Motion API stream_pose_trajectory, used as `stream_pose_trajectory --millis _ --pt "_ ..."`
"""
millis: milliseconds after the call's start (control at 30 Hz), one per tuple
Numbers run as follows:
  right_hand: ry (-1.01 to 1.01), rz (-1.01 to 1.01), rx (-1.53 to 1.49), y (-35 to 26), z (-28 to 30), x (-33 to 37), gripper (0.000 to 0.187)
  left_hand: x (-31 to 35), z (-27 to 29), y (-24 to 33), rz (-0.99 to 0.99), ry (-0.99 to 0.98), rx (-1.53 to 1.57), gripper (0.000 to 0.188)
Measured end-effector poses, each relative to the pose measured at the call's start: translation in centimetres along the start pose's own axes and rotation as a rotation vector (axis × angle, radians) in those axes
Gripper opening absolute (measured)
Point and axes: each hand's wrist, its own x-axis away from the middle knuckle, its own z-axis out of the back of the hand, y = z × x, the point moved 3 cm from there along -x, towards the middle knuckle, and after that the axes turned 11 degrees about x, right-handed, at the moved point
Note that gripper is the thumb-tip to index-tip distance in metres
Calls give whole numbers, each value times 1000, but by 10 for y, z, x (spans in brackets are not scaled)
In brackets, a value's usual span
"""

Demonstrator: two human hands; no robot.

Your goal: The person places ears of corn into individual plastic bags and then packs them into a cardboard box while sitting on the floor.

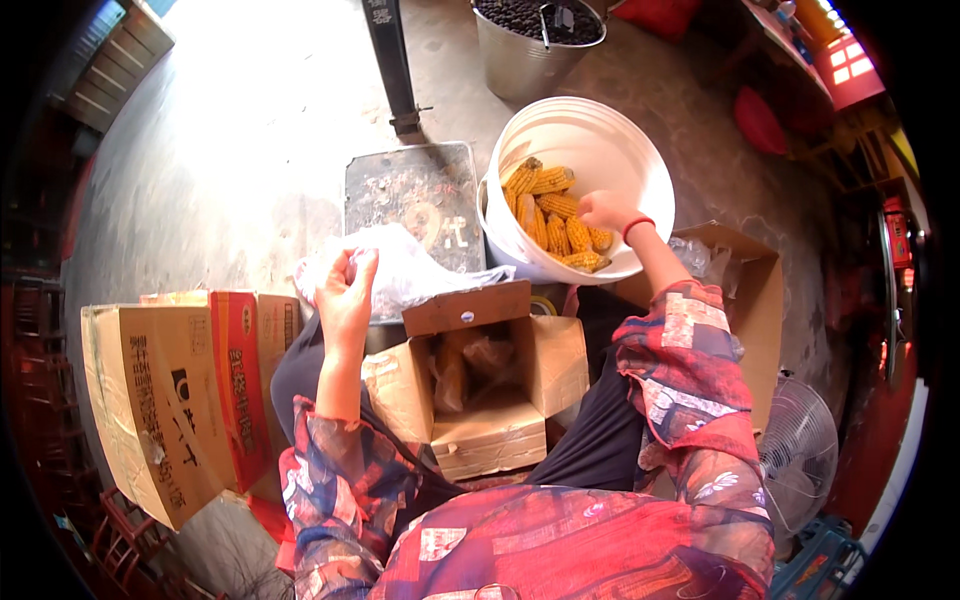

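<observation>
My left hand (pixel 345 290) is closed in a pinch at the edge of a thin white plastic bag (pixel 405 262), which spreads over the near part of a floor scale. My right hand (pixel 607 211) reaches inside a white plastic bucket (pixel 625 150), its fingers curled beside the yellow corn cobs (pixel 557 232). Whether it grips a cob is hidden. Several cobs lie piled along the bucket's left side. Between my legs stands an open cardboard box (pixel 488 432), flaps folded out, with a bagged corn cob (pixel 450 380) and crumpled clear plastic inside.
The floor scale's platform (pixel 410 190) has a dark upright post (pixel 392 70). Behind the bucket stands a metal pail (pixel 530 55) of dark contents. Cardboard cartons (pixel 165 400) stand at my left, another open carton (pixel 755 300) at my right, near a fan (pixel 798 450).
</observation>
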Motion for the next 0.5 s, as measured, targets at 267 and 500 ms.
stream_pose_trajectory --millis 267,500 --pt "-187 -60 27 -54 -11 -66 30 6 5 4 71 30 22 13" --pt "-57 15 -60 -66 -58 -119 55 6 4 1 99 27 -11 13"
